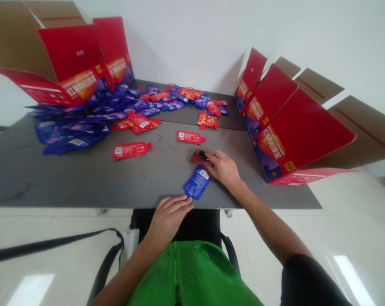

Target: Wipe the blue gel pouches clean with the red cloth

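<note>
My right hand (pixel 221 168) grips a crumpled red spouted sachet (pixel 199 158) with a black cap (pixel 203 155) on the grey table top (pixel 84 178). A blue sachet (pixel 196 182) lies flat between my hands, its upper end by the heel of my right hand. My left hand (pixel 168 216) rests at the table's near edge, fingers together and flat, with the fingertips at the blue sachet's lower end. Two loose red sachets (pixel 191 137) (pixel 131 150) lie farther off. Beyond them is a heap of mixed blue and red sachets (pixel 84 114).
Flattened red printed cartons (pixel 300 127) (pixel 71 63) with brown flaps stand at the table's right and far left. A white wall (pixel 192 34) rises behind the table. A tiled floor (pixel 52 238) lies below the near edge, and a black strap (pixel 52 245) crosses it.
</note>
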Tool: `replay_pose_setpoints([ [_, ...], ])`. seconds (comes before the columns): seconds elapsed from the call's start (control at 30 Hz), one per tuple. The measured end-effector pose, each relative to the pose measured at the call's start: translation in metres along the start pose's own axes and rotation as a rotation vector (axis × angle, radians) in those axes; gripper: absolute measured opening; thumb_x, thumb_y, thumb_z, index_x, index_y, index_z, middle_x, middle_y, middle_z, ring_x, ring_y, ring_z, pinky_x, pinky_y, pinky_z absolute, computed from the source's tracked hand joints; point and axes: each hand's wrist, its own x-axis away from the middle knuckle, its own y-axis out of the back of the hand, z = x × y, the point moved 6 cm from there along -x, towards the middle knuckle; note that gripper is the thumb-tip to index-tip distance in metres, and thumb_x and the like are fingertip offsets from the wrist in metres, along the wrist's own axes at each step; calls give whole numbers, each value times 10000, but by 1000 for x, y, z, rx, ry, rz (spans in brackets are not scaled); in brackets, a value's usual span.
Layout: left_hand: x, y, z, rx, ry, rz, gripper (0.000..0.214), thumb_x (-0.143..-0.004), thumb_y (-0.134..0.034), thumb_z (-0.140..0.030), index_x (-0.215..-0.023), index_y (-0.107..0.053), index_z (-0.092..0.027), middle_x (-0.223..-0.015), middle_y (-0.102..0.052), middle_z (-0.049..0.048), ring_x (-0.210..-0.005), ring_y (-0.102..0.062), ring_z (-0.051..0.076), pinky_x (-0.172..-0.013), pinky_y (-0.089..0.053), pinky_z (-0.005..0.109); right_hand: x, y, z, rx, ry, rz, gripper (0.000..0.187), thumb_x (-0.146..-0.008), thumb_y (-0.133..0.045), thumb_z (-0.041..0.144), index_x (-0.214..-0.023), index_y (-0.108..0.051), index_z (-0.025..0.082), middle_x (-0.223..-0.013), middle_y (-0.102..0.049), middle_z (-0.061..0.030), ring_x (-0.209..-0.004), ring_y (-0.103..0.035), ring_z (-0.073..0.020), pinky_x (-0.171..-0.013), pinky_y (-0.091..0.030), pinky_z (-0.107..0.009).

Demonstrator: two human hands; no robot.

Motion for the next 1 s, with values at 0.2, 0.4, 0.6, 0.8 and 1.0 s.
replay_pose_setpoints([
  [0.2,-1,2,-2,3,-6,-12,228,-1034,-524,-197,-1131,-728,-226,-1166,-768,28,-1101,-699,207,-915,-498,395,20,23,59,-179,67,-36,373,-1014,-550,403,-1345,-636,256,-1095,-665,-84,-966,-610,-228,-814,-522,-339],
  [0.4,-3,3,-2,-8,6,12,225,-1027,-534,-190,-1111,-740,-221,-1129,-775,23,-1064,-705,207,-915,-497,394,39,-6,86,-256,195,80,346,-1003,-580,365,-1325,-643,254,-1093,-661,-64,-987,-605,-210,-846,-531,-333],
  [0.6,-1,1,-1,11,4,13,201,-1020,-562,-186,-1140,-716,-232,-1211,-755,20,-1136,-695,206,-922,-485,390,7,-4,0,-40,5,-6,335,-993,-595,427,-1245,-702,234,-1047,-670,-92,-900,-601,-234,-742,-501,-334],
  [0.8,-3,2,-2,15,13,-11,202,-1020,-553,-177,-1119,-722,-228,-1182,-765,15,-1111,-704,206,-914,-484,391,20,27,39,-151,-1,-76,377,-1012,-553,405,-1345,-637,248,-1114,-660,-94,-974,-608,-240,-797,-518,-348],
  [1.0,-3,2,-2,2,23,6,201,-1037,-537,-211,-1119,-720,-228,-1151,-773,16,-1064,-711,200,-916,-473,390,41,-5,82,-257,206,76,366,-1009,-566,370,-1350,-627,252,-1098,-658,-66,-994,-600,-214,-827,-519,-326],
])
